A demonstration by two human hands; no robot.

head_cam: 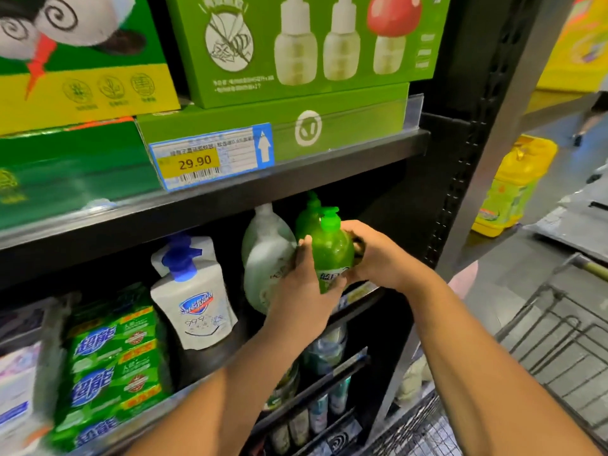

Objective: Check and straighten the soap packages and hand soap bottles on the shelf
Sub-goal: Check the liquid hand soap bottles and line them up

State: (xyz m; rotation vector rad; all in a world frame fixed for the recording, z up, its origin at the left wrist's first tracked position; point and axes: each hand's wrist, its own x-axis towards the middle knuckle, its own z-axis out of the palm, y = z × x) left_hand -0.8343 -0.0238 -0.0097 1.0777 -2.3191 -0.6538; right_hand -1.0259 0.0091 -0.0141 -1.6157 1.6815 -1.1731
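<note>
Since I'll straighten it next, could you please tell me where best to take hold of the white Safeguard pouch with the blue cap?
Probably by the neck just under its blue cap, reaching straight in from the front: the Safeguard pouch looks soft-bodied and tilted, so a high grip should steer it upright.
</note>
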